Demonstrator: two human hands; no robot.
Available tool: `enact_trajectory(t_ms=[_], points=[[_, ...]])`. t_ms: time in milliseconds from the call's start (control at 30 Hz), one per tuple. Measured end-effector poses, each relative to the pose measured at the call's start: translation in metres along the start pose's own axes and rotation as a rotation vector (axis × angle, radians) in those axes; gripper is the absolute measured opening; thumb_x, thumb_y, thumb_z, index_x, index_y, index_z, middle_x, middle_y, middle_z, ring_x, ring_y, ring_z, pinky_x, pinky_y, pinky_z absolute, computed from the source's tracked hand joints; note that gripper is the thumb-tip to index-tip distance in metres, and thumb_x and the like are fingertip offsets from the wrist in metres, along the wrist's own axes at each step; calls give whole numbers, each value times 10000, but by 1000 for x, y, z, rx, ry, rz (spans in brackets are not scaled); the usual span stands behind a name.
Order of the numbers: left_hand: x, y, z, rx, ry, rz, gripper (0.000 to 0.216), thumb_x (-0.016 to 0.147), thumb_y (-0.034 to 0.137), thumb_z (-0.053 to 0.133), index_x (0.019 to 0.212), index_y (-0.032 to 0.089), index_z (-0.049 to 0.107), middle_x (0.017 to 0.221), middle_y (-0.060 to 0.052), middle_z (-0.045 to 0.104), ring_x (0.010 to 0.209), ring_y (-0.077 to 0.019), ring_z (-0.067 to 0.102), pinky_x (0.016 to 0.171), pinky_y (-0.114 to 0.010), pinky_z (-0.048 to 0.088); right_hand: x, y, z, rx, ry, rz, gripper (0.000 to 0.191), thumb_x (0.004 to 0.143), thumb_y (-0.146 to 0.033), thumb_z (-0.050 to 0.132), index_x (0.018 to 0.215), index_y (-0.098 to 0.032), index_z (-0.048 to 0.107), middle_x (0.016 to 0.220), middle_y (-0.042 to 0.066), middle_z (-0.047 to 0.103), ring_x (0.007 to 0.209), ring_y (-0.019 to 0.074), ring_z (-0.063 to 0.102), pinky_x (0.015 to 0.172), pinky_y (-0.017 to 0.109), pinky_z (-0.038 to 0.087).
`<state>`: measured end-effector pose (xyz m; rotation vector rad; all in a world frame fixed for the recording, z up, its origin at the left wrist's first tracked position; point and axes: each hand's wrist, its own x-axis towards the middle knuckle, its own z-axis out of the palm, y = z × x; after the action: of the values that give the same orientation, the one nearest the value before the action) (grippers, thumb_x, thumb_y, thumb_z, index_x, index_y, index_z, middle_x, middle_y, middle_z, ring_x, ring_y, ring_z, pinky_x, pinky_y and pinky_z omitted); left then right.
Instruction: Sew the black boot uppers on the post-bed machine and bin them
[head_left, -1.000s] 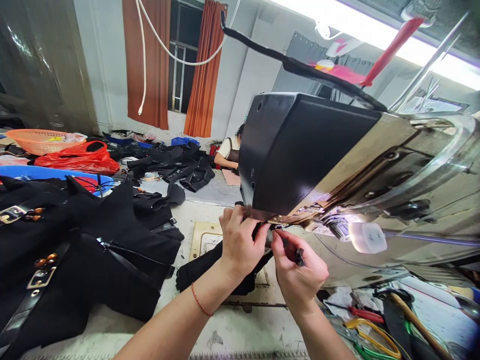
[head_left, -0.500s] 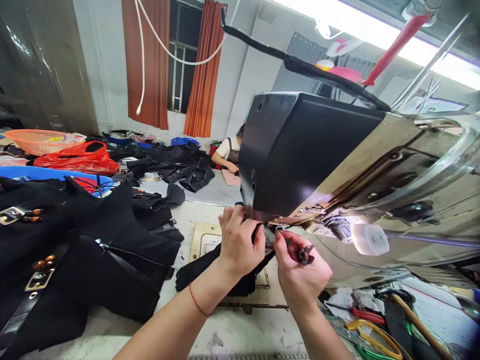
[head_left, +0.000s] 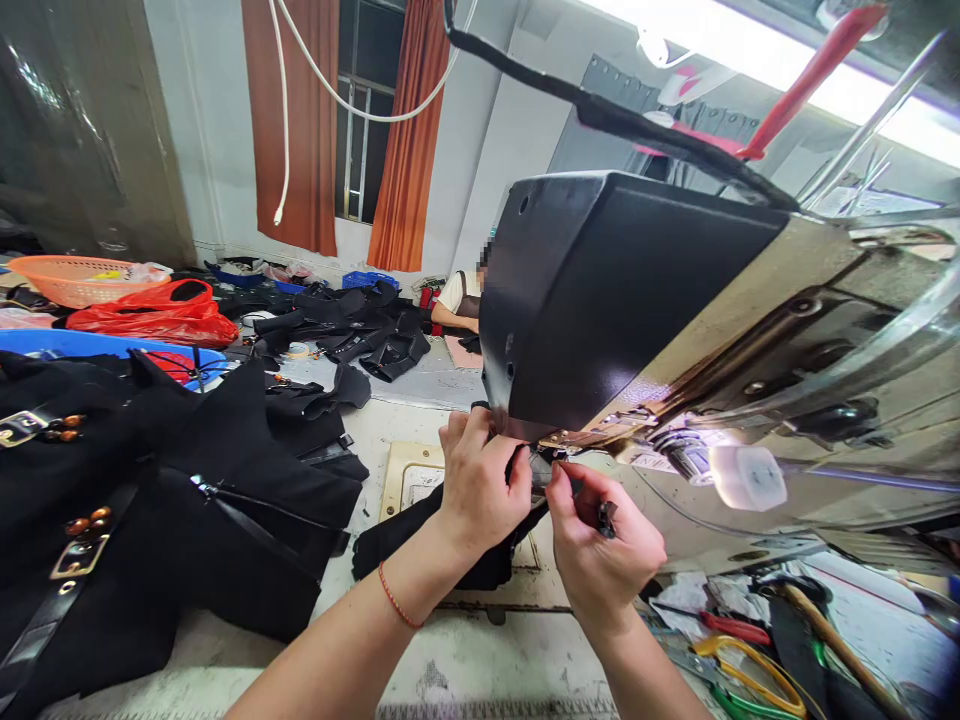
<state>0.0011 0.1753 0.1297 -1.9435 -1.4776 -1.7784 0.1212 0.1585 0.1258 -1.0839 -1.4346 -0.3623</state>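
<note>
A large sewing machine (head_left: 637,300) with a black head fills the right half of the view. My left hand (head_left: 480,490) is closed on a piece of black fabric (head_left: 405,540) right under the machine head, close to the needle. Just to its right, my right hand (head_left: 600,545) pinches at the needle area and has a small dark tool (head_left: 604,517) tucked between its fingers. What the fingertips pinch is too small to make out. The fabric lies over a pale plate (head_left: 409,475) set in the table.
Black garments with buckles and a zip (head_left: 150,500) are heaped on the left. Behind them are a blue tub (head_left: 90,345), a red bag (head_left: 157,315) and an orange basket (head_left: 75,280). Scissors and pliers (head_left: 735,650) lie at the lower right. Another person (head_left: 461,300) sits at the back.
Both hands stay at the needle. The right hand's fingers have shifted slightly around the small tool. The view has tilted a little.
</note>
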Motion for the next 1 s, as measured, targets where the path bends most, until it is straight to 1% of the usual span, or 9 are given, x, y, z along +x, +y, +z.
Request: enact_trajectory(t_ms=[267,400,600,667,833,1000], points=[[0,0,0,-26,-12,-3,111,815,191,581,730,194,653,887,-73,587,879,-240,485,786,-373,376,1,2,-3,-19,-25,-31,94,803,-241,679,815,-154,712,584,-16,603,450,80,476,483,207,413],[0,-1,0,-22,8,4,112,814,200,585,727,196,655,865,-71,583,871,-239,487,775,-367,372,2,2,-3,-47,-28,-83,73,808,-225,667,819,-166,708,587,-19,608,460,86,494,511,214,432],[1,-1,1,-41,26,12,120,818,183,581,730,190,661,871,-72,585,865,-230,479,791,-370,373,4,1,-4,-51,-61,-117,79,814,-233,660,805,-170,706,570,-18,607,450,85,495,492,208,430],[1,-1,1,-48,26,10,138,834,200,574,736,192,671,866,-71,585,859,-228,478,793,-372,373,4,1,-5,-47,-67,-111,95,818,-240,653,806,-167,712,574,-13,619,451,87,508,493,208,438],[1,0,1,-51,-9,-40,155,841,305,611,756,202,689,905,-75,601,881,-238,489,805,-383,382,4,1,-5,-40,-60,-59,140,825,-282,658,813,-164,733,613,11,664,470,105,552,510,222,469],[2,0,2,-38,4,-28,115,802,212,612,697,194,653,867,-71,589,876,-239,486,788,-379,394,1,3,-3,12,-59,40,173,820,-317,683,818,-154,742,648,34,681,507,121,562,537,236,475]])
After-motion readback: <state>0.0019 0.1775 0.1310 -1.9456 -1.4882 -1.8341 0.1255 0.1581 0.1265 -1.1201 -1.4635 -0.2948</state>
